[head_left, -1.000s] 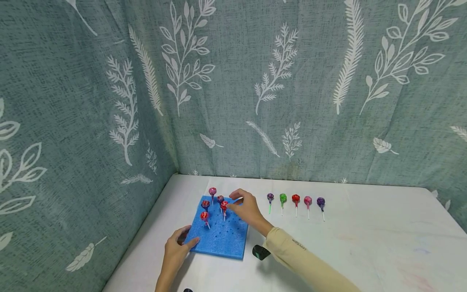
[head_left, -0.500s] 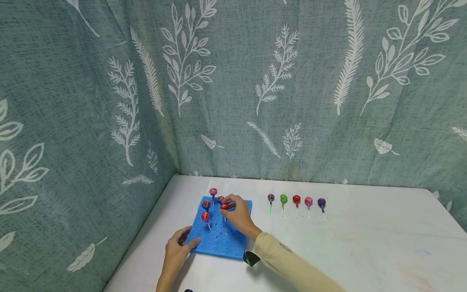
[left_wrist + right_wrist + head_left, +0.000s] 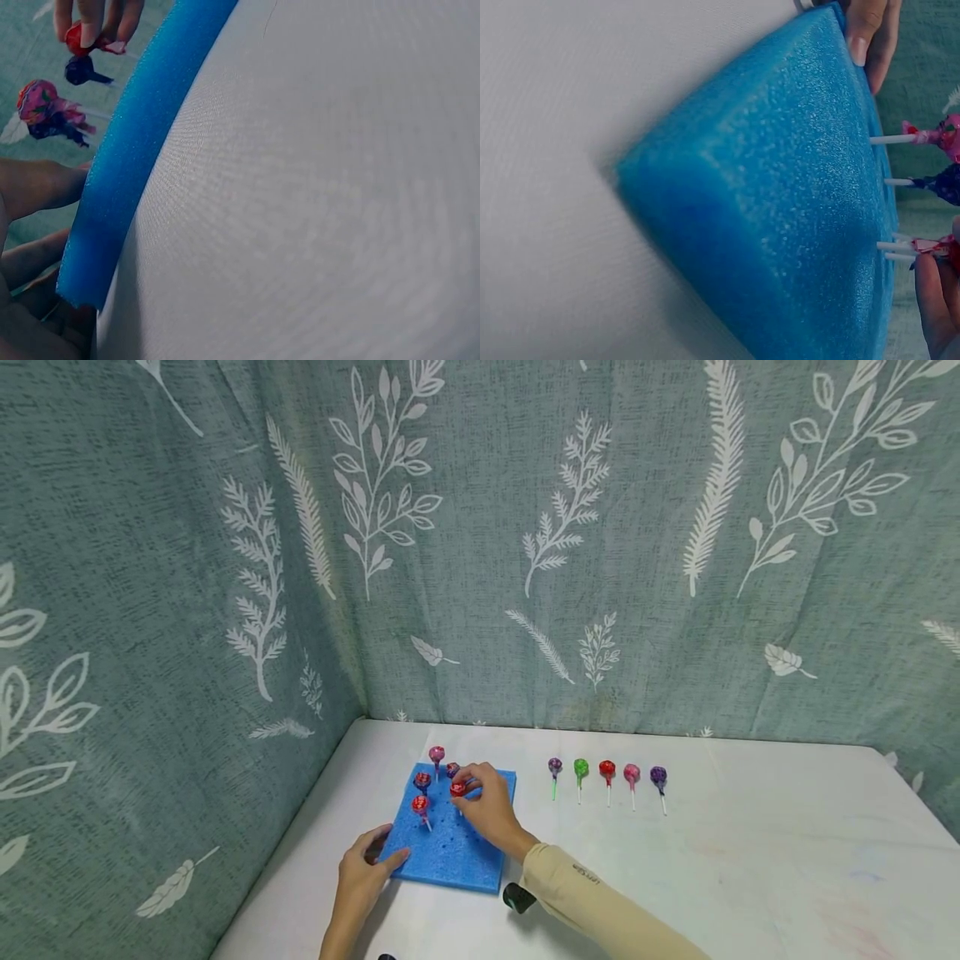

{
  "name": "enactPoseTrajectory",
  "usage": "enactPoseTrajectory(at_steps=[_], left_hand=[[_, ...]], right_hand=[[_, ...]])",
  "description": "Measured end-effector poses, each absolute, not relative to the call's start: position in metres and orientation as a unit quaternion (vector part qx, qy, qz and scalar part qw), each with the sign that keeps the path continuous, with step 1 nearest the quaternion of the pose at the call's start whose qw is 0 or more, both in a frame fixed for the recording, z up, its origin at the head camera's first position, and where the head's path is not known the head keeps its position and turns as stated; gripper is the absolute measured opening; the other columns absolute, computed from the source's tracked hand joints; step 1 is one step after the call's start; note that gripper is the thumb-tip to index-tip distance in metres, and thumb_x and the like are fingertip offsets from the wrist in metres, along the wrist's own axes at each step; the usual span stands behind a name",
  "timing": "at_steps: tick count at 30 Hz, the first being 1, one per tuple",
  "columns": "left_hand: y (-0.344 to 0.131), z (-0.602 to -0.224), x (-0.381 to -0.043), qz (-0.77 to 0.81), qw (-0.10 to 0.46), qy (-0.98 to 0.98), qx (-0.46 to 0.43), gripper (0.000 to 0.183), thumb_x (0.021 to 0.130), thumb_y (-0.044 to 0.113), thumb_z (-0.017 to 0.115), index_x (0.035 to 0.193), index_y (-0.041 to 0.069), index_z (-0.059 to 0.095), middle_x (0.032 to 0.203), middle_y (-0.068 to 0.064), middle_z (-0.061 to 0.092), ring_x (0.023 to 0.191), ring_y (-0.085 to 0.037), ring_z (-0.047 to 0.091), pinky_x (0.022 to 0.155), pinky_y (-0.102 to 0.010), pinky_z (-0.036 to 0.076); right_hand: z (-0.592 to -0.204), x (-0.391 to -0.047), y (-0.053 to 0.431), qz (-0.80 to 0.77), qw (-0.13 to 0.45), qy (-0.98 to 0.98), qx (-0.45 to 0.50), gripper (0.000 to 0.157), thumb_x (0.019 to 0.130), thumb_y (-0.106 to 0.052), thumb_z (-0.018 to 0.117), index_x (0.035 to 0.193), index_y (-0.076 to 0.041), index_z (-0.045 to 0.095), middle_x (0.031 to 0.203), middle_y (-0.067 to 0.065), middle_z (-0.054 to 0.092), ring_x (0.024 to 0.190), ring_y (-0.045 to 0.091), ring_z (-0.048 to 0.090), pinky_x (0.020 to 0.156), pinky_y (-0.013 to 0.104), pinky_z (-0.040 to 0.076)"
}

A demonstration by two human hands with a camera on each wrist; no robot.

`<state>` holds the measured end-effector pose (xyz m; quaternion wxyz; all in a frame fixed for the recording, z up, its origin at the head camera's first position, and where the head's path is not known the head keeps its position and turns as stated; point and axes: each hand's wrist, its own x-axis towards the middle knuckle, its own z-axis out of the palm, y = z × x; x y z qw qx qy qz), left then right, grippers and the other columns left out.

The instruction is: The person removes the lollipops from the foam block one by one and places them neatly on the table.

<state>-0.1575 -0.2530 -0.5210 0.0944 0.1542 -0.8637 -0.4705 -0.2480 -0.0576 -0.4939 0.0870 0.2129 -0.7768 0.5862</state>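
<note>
A blue foam board [image 3: 450, 864] dotted with small holes lies on the white table. My left hand [image 3: 363, 872] grips its near left corner, thumb on the top face and fingers at the side. Over the board, my right hand [image 3: 491, 806] pinches the head of a red lollipop [image 3: 457, 788], whose white stick stands in the foam in the right wrist view. Around it, stuck in the board, are a pink lollipop [image 3: 437, 753], a dark blue one [image 3: 422, 780], another red one [image 3: 420, 805] that leans, and a dark one [image 3: 452, 769] partly behind my fingers.
Right of the board, several lollipops lie in a row: purple [image 3: 555, 765], green [image 3: 581, 767], red [image 3: 607, 769], pink [image 3: 632, 772] and dark purple [image 3: 658, 776]. A black object [image 3: 517, 897] shows beside the right sleeve. A patterned curtain [image 3: 480, 568] borders the table [image 3: 750, 860].
My right hand has moved left from beside the red lollipop, and its fingers have closed around the head. The left hand and the board have stayed in place.
</note>
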Motion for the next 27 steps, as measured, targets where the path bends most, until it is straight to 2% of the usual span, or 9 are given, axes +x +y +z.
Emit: enactPoseTrajectory(at_steps=[8, 14, 23, 27], left_hand=[[-0.252, -0.521, -0.157, -0.469, 0.094, -0.865, 0.152, 0.055, 0.080, 0.017, 0.075, 0.128, -0.001, 0.055, 0.115, -0.017, 0.059, 0.104, -0.029, 0.053, 0.088, -0.042, 0.043], [-0.253, -0.518, -0.158, -0.469, 0.093, -0.865, 0.150, 0.055, 0.080, 0.018, 0.076, 0.128, -0.001, 0.055, 0.115, -0.017, 0.059, 0.103, -0.028, 0.054, 0.087, -0.040, 0.043], [-0.254, -0.518, -0.157, -0.480, 0.086, -0.860, 0.152, 0.056, 0.081, 0.018, 0.075, 0.130, -0.001, 0.053, 0.120, -0.020, 0.057, 0.108, -0.031, 0.052, 0.092, -0.045, 0.042], [-0.254, -0.519, -0.157, -0.476, 0.084, -0.862, 0.151, 0.057, 0.081, 0.019, 0.075, 0.130, 0.000, 0.053, 0.120, -0.019, 0.057, 0.108, -0.030, 0.052, 0.091, -0.043, 0.042]], right_hand=[[-0.489, -0.248, -0.056, 0.592, 0.097, -0.769, 0.218, 0.021, 0.077, 0.007, 0.072, 0.092, -0.006, 0.065, 0.094, 0.006, 0.058, 0.084, 0.023, 0.060, 0.068, 0.021, 0.052], [-0.470, -0.249, -0.049, 0.603, 0.106, -0.757, 0.229, 0.023, 0.077, 0.006, 0.073, 0.095, -0.005, 0.065, 0.094, 0.008, 0.058, 0.085, 0.023, 0.062, 0.068, 0.022, 0.054], [-0.452, -0.249, -0.033, 0.610, 0.119, -0.753, 0.217, 0.023, 0.076, 0.004, 0.074, 0.095, -0.006, 0.065, 0.093, 0.005, 0.059, 0.083, 0.020, 0.063, 0.067, 0.023, 0.054], [-0.449, -0.250, -0.026, 0.614, 0.134, -0.748, 0.215, 0.024, 0.075, 0.004, 0.075, 0.095, -0.005, 0.065, 0.093, 0.006, 0.059, 0.082, 0.020, 0.064, 0.065, 0.024, 0.054]])
